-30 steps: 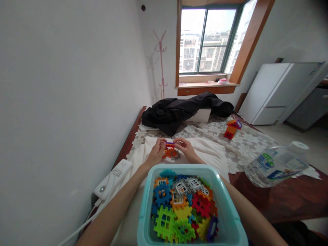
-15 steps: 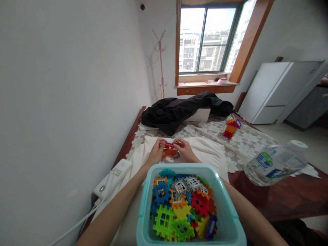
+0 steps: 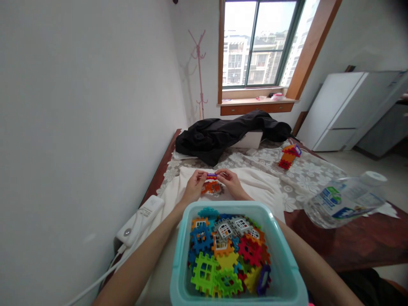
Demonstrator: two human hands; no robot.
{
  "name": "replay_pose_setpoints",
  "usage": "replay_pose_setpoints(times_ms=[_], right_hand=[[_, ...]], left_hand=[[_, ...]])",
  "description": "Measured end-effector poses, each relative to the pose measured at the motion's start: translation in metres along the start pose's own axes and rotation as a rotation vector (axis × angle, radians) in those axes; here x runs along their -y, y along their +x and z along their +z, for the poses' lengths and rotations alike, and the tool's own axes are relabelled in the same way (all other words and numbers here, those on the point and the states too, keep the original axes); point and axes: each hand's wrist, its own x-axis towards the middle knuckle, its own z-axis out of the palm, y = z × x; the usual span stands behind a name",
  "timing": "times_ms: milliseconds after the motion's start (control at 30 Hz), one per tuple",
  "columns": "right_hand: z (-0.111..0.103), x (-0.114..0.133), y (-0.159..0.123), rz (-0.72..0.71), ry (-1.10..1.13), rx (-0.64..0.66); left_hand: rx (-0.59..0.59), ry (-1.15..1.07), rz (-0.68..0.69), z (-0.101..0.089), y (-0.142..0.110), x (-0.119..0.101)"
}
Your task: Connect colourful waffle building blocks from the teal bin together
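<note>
Between my two hands is a small purple and red building piece [image 3: 211, 176], seen edge-on over the white cloth. My left hand [image 3: 195, 185] pinches its left end. The right end is in the fingers of my right hand [image 3: 230, 182]. Just below them, orange interlocking pieces [image 3: 210, 187] lie on the cloth, with a grey one at their right side. Nearer to me, between my forearms, stands a light-blue plastic tub [image 3: 184, 238] holding several square toothed building tiles [image 3: 228, 259] in green, blue, red, yellow, orange and grey.
A built orange, red and purple model [image 3: 288, 156] stands at the right on the lace tablecloth [image 3: 306, 178]. A large clear bottle [image 3: 344, 202] is on the table's right side. A white power strip [image 3: 140, 221] lies at left; black fabric [image 3: 219, 136] covers the back.
The purple and red piece has tilted between my fingers and shows more of its purple edge. My hands have barely shifted. The whole view has moved slightly.
</note>
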Motion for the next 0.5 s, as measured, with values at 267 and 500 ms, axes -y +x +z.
replay_pose_setpoints(times_ms=[267, 500], right_hand=[[0.0072, 0.0065, -0.0031, 0.047, 0.018, 0.077], [0.0073, 0.0057, -0.0049, 0.089, 0.018, 0.076]], left_hand=[[-0.096, 0.448, 0.186, -0.003, -0.0089, -0.0082], [-0.056, 0.516, 0.213, -0.0029, -0.0083, -0.0095]])
